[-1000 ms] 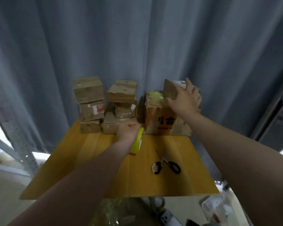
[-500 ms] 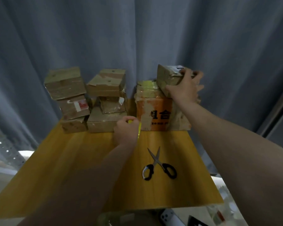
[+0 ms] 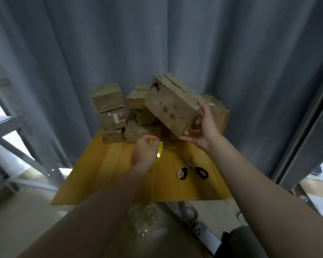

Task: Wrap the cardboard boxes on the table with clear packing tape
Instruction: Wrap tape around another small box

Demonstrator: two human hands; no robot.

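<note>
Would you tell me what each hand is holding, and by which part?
The right hand grips a cardboard box by its near end; the left hand holds the tape roll by its rim.

Left hand [image 3: 144, 153] curled low, right hand [image 3: 203, 132] raised, gripping.

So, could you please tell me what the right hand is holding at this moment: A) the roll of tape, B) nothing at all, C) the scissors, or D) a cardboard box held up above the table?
D: the right hand grips one end of a cardboard box raised above the stacks, while the left hand holds the tape roll and the scissors lie on the table.
</note>
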